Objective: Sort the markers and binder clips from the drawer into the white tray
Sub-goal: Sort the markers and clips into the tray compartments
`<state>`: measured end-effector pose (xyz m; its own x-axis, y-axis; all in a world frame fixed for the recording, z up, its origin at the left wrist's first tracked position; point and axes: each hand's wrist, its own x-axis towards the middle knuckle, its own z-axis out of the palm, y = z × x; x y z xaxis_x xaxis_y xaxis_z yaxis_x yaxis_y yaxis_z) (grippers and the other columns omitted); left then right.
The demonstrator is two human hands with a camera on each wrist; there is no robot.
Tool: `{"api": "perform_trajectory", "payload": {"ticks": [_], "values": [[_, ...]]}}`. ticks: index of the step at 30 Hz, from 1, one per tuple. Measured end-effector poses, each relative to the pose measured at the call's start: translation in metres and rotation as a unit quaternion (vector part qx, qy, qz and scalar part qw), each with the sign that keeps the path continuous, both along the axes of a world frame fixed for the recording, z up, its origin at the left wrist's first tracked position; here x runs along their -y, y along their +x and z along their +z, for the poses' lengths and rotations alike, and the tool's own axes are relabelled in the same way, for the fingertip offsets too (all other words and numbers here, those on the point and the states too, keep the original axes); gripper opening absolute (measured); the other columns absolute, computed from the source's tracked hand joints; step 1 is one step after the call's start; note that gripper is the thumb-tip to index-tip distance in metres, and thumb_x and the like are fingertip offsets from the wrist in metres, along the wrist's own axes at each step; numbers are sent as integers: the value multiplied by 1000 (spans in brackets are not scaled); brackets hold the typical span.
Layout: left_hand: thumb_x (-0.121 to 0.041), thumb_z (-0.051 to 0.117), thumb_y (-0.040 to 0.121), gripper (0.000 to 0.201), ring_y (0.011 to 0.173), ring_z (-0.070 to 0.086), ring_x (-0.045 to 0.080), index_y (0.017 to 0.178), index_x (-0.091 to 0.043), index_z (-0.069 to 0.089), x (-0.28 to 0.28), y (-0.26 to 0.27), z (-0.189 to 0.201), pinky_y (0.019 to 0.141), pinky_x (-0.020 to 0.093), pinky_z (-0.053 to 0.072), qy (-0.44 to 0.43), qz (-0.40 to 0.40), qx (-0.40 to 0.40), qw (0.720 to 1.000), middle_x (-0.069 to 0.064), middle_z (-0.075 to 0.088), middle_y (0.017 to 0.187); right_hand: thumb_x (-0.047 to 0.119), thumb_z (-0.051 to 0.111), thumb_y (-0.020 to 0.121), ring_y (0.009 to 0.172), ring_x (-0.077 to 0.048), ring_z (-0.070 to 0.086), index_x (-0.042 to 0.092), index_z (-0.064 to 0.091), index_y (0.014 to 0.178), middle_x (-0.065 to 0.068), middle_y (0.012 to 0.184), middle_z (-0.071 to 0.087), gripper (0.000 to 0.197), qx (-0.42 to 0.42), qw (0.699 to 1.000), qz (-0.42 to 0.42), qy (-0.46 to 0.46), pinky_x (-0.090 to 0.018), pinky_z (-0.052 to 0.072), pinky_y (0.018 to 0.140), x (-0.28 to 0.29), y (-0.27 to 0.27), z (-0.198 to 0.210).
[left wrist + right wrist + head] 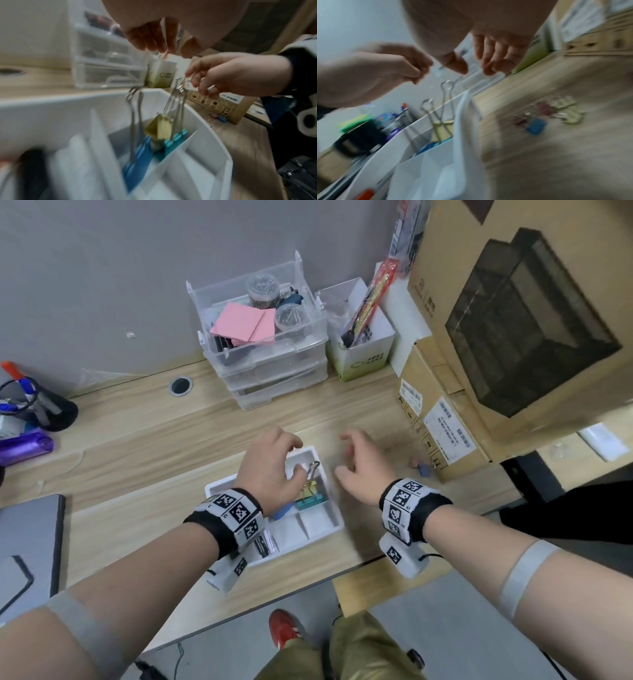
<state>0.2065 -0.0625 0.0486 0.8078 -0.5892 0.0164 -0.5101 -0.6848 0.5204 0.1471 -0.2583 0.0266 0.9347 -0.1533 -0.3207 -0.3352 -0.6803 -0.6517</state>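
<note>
The white tray (337,522) lies on the desk in front of me, split into compartments. In one of them stand a yellow binder clip (310,491), a teal one (310,502) and a blue one (282,513), wire handles up. My left hand (294,460) hovers over that compartment with loosely curled fingers; in the left wrist view the left hand (168,48) is above the handles and holds nothing. My right hand (346,453) floats just right of the tray, fingers relaxed and empty. Small loose clips (424,469) lie on the desk further right. A dark blurred shape (32,169) lies in a left compartment.
A clear drawer unit (274,364) with pink notes on top stands at the back by the wall, beside a green-white box (359,354). Cardboard boxes (445,422) line the right side. A black pen cup (37,405) and a grey laptop (30,542) sit at the left.
</note>
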Motion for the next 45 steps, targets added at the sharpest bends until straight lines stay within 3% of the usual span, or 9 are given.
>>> {"api": "perform_trajectory", "payload": {"ticks": [8, 13, 16, 18, 20, 26, 31, 36, 45], "values": [[-5, 58, 79, 35, 93, 55, 35, 113, -4, 53, 104, -50, 13, 72, 44, 51, 178, -207, -29, 961, 16, 51, 108, 8, 72, 74, 129, -33, 37, 9, 36, 137, -18, 143, 30, 72, -193, 945, -19, -263, -39, 45, 99, 69, -29, -29], [16, 31, 58, 72, 113, 47, 39, 129, 7, 43, 130, -72, -24, 87, 47, 51, 315, -134, -58, 938, 27, 48, 123, -1, 71, 72, 125, -30, 42, 13, 48, 126, -14, 136, 37, 61, -160, 968, -35, -191, -36, 45, 101, 74, -38, -47], [2, 37, 42, 63, 78, 65, 28, 97, -2, 67, 135, -65, -38, 54, 30, 54, 356, -46, -100, 928, 14, 63, 89, 2, 72, 72, 131, -31, 40, 13, 46, 134, -11, 138, 38, 69, -129, 985, -30, -108, -39, 38, 110, 79, -42, -52], [2, 58, 52, 43, 70, 68, 22, 93, -4, 68, 139, -55, -39, 49, 26, 51, 350, 1, -125, 928, 9, 64, 85, 9, 79, 69, 129, -30, 42, 16, 41, 138, -9, 138, 36, 79, -121, 989, -27, -77, -39, 39, 108, 79, -42, -52], [-5, 68, 80, 46, 99, 66, 28, 121, 4, 50, 145, -47, -39, 73, 34, 55, 381, 11, -176, 908, 15, 57, 114, 15, 85, 68, 125, -28, 46, 18, 36, 141, -8, 142, 31, 88, -134, 989, -15, -62, -39, 40, 105, 74, -37, -51], [-2, 49, 94, 32, 112, 62, 28, 127, 1, 52, 153, -27, -46, 88, 33, 51, 338, -91, -141, 926, 15, 59, 126, 22, 76, 71, 116, -32, 48, 16, 49, 130, -13, 133, 38, 65, -93, 992, 44, -76, -39, 46, 97, 50, -18, -63], [-2, 56, 87, 18, 100, 66, 33, 103, -3, 65, 149, -21, -49, 75, 33, 50, 246, -24, -226, 942, 16, 69, 105, 18, 65, 80, 109, -25, 47, 13, 59, 105, -5, 127, 40, 27, -95, 995, 21, -37, -30, 38, 95, 47, -14, -70], [5, 62, 80, 43, 97, 65, 36, 117, -1, 41, 144, -22, -45, 68, 35, 48, 162, 80, -272, 945, 18, 63, 107, 15, 66, 80, 101, -26, 51, 16, 67, 98, -5, 118, 44, 18, -78, 997, 13, -26, -39, 45, 95, 49, -15, -72], [5, 57, 85, 32, 93, 65, 34, 113, -2, 43, 138, -20, -43, 62, 33, 39, 174, -17, -212, 962, 18, 65, 105, 15, 67, 82, 91, -25, 50, 36, 49, 72, -5, 102, 43, 30, -64, 997, 32, -6, -36, 46, 87, 47, -15, -63]]}}
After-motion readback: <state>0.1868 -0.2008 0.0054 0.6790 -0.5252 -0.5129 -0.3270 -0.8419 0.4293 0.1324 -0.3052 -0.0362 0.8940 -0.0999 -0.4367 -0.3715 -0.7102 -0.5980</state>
